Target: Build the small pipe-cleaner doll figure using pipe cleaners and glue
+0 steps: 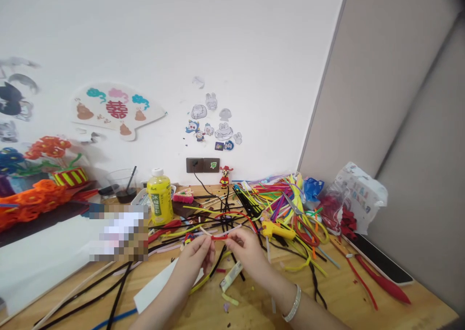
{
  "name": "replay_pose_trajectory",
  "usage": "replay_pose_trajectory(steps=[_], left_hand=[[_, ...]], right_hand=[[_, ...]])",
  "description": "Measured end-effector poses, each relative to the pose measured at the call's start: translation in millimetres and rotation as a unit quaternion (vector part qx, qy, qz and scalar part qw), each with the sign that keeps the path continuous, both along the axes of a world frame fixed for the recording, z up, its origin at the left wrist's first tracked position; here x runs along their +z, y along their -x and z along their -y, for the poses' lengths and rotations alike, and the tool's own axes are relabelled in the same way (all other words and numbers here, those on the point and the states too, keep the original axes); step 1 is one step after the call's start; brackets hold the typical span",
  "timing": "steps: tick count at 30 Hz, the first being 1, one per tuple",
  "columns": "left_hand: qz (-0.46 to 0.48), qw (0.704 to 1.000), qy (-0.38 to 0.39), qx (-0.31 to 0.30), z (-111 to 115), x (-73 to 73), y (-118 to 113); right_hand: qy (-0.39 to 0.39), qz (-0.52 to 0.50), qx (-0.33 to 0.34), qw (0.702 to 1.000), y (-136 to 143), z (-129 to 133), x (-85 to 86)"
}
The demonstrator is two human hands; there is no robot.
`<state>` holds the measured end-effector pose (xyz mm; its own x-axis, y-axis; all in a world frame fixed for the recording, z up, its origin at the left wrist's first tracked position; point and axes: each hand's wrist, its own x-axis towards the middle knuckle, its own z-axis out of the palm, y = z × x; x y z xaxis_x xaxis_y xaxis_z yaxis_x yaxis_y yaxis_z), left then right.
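Over the middle of the wooden table, a short red pipe cleaner [219,238] spans the gap between my two hands. My left hand [198,256] pinches one end with thumb and fingertips. At the other end, my right hand [250,253] pinches it too. A pale pipe cleaner and a longer red curved one lie or rise just behind my fingers; I cannot tell if they join the held piece. Below my hands rests a small white-and-yellow tube or box [231,277]. A white paper sheet [154,287] lies partly under my left forearm.
Right of my hands lies a yellow glue gun [279,230], with scissors [291,205] behind it among loose coloured pipe cleaners [271,190]. A yellow bottle [159,199] and a plastic cup [125,187] stand left. A phone [381,262] lies right. A small figure [224,177] stands by the wall.
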<state>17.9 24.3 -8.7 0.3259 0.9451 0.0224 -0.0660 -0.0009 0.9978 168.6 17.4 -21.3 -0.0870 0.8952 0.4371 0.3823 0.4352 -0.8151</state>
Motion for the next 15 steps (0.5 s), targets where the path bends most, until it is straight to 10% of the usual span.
replay_pose_trajectory(steps=[5,15], left_hand=[[0.043,0.999,0.019,-0.008,-1,-13.2,-8],[0.049,0.999,0.015,0.019,-1,-16.4,-8]], right_hand=[[0.075,-0.205,0.032,0.975,10,3,-1.6],[0.059,-0.241,-0.005,0.969,17,7,-11.3]])
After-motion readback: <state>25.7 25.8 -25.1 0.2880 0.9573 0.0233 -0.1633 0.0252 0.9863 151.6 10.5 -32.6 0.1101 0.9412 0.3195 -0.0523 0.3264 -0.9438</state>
